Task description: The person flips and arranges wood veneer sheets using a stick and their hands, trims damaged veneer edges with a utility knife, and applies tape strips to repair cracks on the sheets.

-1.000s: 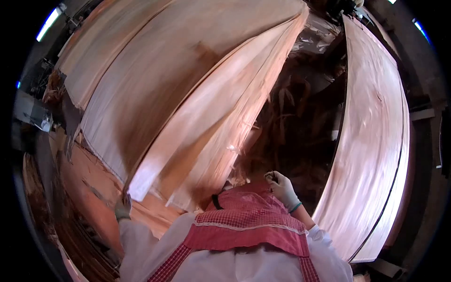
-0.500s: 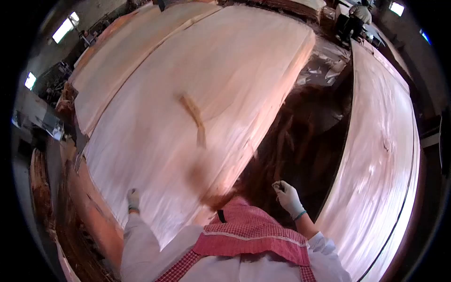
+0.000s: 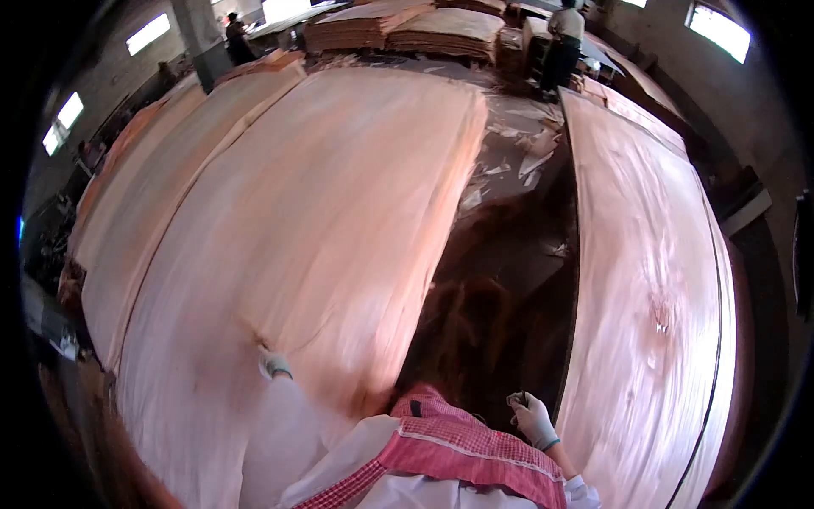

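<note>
A large pale wood veneer sheet (image 3: pixel 314 212) lies on top of a stack in front of me. My left hand (image 3: pixel 274 365), in a light glove, reaches over this sheet with its fingers stretched forward beside a small brown mark (image 3: pixel 253 332). Whether the fingertips touch the surface is hard to see. Low on the right, my gloved right hand (image 3: pixel 534 422) is closed, with a small dark thing at its fingertips that I cannot make out. It hovers near the dark gap, close to the left edge of the right-hand veneer stack (image 3: pixel 649 280).
Between the stacks runs a dark gap (image 3: pixel 492 305), with veneer scraps (image 3: pixel 517 148) on the floor farther back. Another veneer stack (image 3: pixel 182 161) adjoins on the left. A person (image 3: pixel 564 47) stands at the back right, another person (image 3: pixel 237 38) far left, near a pillar (image 3: pixel 199 38).
My view has tilted up and turned. My left hand has moved forward over the sheet. The narrow tan strip seen above the sheet is no longer visible. My right hand stays closed.
</note>
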Tool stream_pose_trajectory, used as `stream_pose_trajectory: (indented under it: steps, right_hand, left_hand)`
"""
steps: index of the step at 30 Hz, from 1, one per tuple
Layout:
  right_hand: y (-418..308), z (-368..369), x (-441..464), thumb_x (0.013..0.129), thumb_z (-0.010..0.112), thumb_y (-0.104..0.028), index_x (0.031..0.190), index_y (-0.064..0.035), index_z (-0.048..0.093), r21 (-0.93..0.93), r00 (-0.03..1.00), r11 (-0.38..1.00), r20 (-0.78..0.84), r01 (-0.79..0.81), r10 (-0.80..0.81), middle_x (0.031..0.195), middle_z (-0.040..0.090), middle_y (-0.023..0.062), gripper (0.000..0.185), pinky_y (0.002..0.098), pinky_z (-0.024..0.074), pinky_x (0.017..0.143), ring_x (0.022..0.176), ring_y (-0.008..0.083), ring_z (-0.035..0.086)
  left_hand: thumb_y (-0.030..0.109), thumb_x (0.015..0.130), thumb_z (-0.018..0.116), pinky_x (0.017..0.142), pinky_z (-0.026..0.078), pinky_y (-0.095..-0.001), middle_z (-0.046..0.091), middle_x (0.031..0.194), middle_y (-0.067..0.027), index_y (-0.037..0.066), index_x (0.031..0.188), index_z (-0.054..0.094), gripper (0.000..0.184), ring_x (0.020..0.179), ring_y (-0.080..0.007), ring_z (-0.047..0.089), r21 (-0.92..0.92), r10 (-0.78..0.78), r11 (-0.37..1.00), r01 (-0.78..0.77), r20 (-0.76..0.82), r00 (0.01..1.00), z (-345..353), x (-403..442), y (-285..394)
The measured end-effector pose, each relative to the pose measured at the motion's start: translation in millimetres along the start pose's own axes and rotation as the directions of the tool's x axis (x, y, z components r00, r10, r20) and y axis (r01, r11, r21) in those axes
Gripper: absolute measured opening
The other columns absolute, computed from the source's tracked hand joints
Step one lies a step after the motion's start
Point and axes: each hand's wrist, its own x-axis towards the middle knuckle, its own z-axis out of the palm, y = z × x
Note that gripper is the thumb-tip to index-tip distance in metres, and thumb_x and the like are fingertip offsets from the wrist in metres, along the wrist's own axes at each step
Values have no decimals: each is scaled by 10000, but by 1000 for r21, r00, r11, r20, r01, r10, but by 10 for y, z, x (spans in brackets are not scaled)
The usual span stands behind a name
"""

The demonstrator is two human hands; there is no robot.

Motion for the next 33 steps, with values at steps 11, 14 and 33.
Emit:
stream_pose_trajectory:
  steps: [11, 14, 33]
  right_hand:
    - [-2219, -660, 1980, 951, 560, -249, 1038, -12, 641, 64, 992, 993, -83, 100, -95, 822, 626, 12, 265, 262, 482, 567, 666, 79, 562]
    - [-2312, -1212, 2491, 940, 577, -241, 1012, -12, 648, 42, 989, 997, -134, 65, -58, 732, 583, 2, 251, 257, 452, 524, 611, 74, 539]
    - [-4209, -4925, 5632, 948, 503, -277, 900, 16, 531, -257, 696, 959, -667, 120, -266, 845, 570, 164, 298, 382, 476, 612, 659, 267, 603]
  left_hand:
    - [170, 862, 607, 882, 460, -377, 623, 1004, -175, 22, 1070, 587, 255, 941, -302, 590, -765, 803, 548, -338, 594, -43, 1292, -1133, 4739]
    - [277, 865, 631, 823, 461, -421, 615, 963, -203, 25, 994, 559, 292, 917, -349, 590, -646, 464, 462, -607, 760, -455, 1372, -1472, 5959]
    - [164, 899, 553, 1035, 357, -468, 600, 1175, -145, 49, 1017, 625, 180, 1155, -341, 514, -583, 974, -224, -781, -147, -170, 3401, -2782, 11942]
